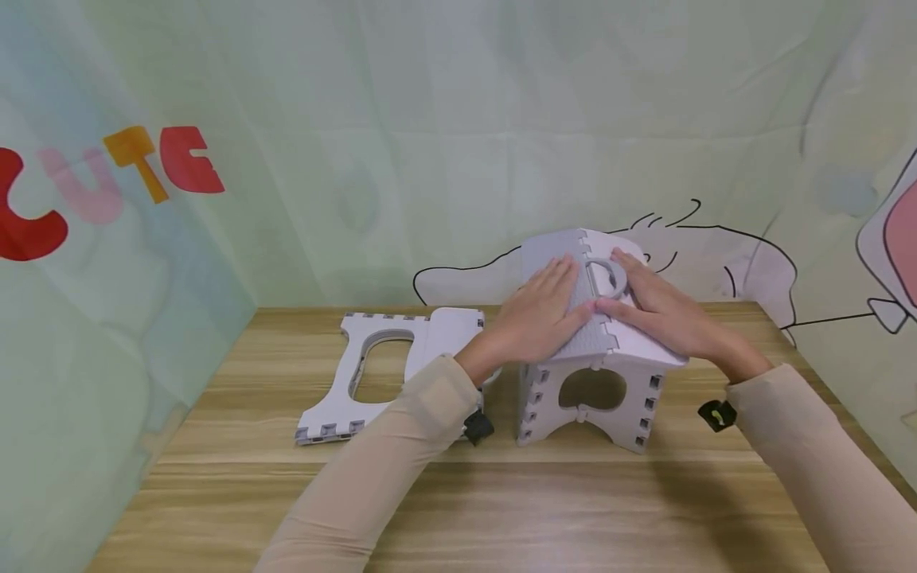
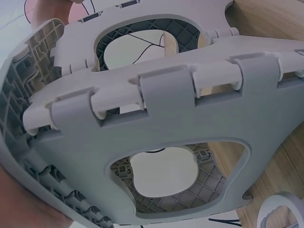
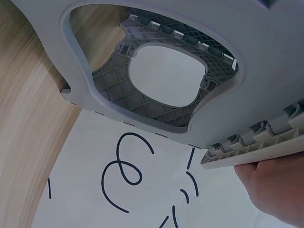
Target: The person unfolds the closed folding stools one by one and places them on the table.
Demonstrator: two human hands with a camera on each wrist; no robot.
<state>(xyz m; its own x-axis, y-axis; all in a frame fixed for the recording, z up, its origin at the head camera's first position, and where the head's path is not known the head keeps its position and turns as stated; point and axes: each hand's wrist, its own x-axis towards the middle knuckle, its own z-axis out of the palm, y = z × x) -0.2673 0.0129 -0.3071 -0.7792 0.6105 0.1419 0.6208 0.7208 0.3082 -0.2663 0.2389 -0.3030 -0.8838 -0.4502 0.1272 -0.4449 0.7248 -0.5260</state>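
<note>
A white and grey folding step stool (image 1: pixel 634 398) stands upright on the table, its two-part top peaked along the middle hinge. My left hand (image 1: pixel 540 310) rests on the grey half of that top with straight fingers. On the white half lies my right hand (image 1: pixel 669 310), fingers spread and thumb close to the left one. A ring-shaped carry handle (image 1: pixel 618 274) shows between the hands. From below, the left wrist view has the stool's side panel (image 2: pixel 171 114) and a blurred part of the hand; the right wrist view shows my hand (image 3: pixel 275 187) against the top's edge.
A second folding stool (image 1: pixel 440 338), folded flat, lies to the left on the wooden table (image 1: pixel 501 517). Behind hangs a pale green printed cloth (image 1: pixel 458 159) with letters and line drawings. Black straps hang at both wrists.
</note>
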